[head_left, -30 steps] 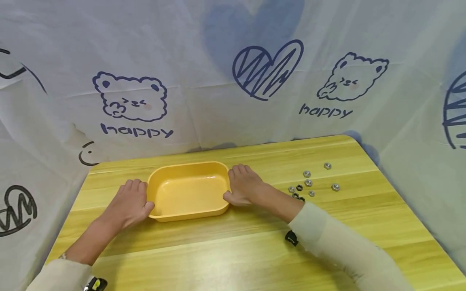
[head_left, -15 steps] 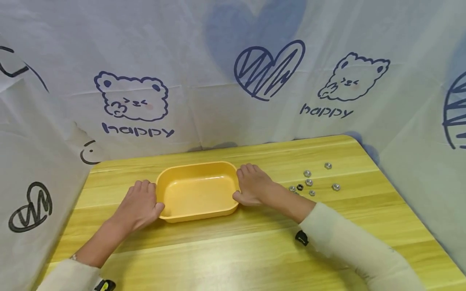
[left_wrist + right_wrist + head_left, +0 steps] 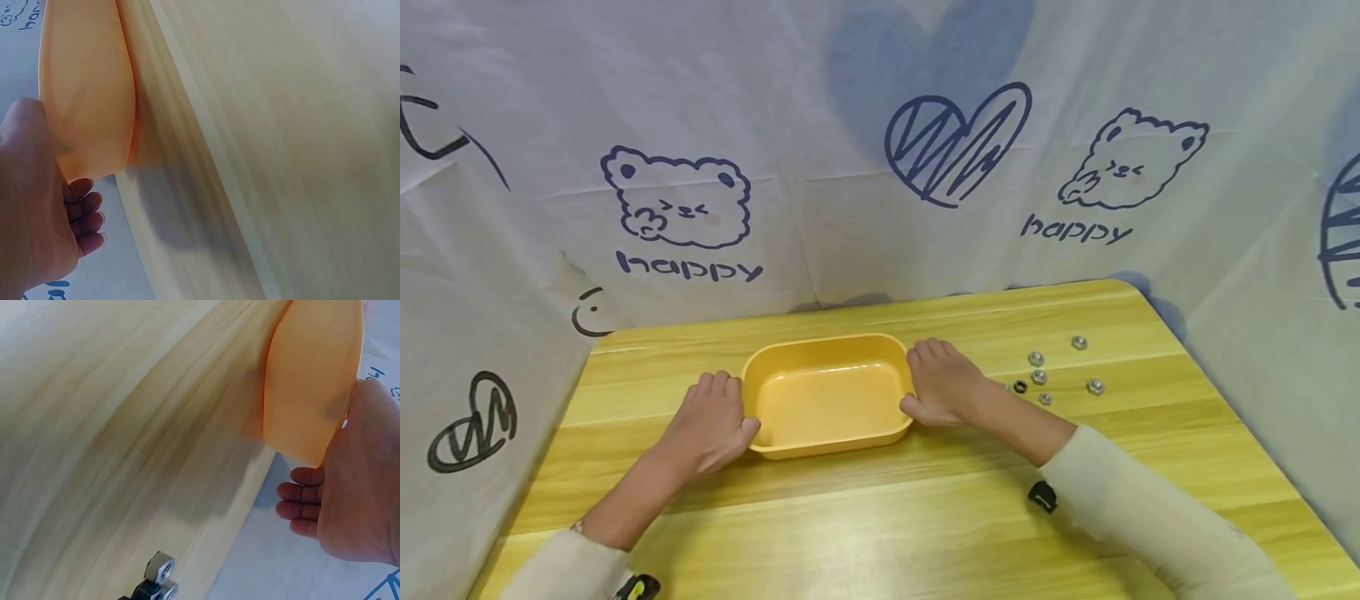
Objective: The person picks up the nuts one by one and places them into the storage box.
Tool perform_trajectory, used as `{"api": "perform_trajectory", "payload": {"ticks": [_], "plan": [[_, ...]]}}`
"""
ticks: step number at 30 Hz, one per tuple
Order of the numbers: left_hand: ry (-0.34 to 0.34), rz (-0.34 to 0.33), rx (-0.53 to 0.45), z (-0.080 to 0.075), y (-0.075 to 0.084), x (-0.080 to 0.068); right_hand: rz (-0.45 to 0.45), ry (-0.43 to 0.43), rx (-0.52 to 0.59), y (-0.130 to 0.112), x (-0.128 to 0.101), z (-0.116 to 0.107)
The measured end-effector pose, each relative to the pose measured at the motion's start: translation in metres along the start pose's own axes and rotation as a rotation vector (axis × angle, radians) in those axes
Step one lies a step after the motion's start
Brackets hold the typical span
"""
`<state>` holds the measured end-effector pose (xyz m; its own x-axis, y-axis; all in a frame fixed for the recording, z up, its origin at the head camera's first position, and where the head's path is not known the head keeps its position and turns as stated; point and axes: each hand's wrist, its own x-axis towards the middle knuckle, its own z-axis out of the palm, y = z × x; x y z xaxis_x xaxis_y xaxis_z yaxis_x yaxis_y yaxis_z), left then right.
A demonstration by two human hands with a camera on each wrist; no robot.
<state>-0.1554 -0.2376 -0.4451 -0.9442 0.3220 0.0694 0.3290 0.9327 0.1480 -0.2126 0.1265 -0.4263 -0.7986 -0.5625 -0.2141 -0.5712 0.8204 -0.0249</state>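
Two-handed hold, centre of the frame: gripping the yellow tray (image 3: 831,400), seemingly flat on the worktop (image 3: 850,512) and left of the loose nuts (image 3: 1039,377). Pinching opposite ends with curled left hand (image 3: 711,421) and curled right hand (image 3: 945,383). Probably a positioning step; next, likely calling for level, matched pressure.
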Motion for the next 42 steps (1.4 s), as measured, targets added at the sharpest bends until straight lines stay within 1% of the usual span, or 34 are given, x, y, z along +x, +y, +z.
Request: {"api": "perform_trajectory", "payload": {"ticks": [7, 11, 16, 23, 27, 33, 39, 42], "plan": [[0.015, 0.010, 0.003, 0.005, 0.011, 0.002, -0.002, 0.003, -0.011, 0.007, -0.010, 0.001], [0.017, 0.004, -0.003, 0.007, 0.017, 0.003, -0.003, 0.016, -0.012, 0.012, -0.014, 0.002], [0.016, 0.007, 0.001, 0.010, 0.025, 0.006, -0.001, 0.013, -0.011, 0.017, -0.021, 0.003], [0.023, 0.007, -0.015, 0.011, 0.034, 0.010, 0.003, 0.033, -0.017, 0.023, -0.028, 0.003], [0.027, 0.002, -0.014, 0.013, 0.038, 0.012, -0.010, 0.056, -0.022, 0.027, -0.031, 0.003], [0.018, 0.006, -0.023, 0.014, 0.047, 0.015, -0.011, 0.078, -0.038, 0.035, -0.038, 0.007], [0.043, 0.014, -0.004, 0.012, 0.051, 0.016, -0.013, 0.100, -0.060, 0.038, -0.039, 0.008], [0.036, 0.014, -0.011, 0.012, 0.053, 0.018, -0.006, 0.096, -0.072, 0.040, -0.041, 0.008]]}}
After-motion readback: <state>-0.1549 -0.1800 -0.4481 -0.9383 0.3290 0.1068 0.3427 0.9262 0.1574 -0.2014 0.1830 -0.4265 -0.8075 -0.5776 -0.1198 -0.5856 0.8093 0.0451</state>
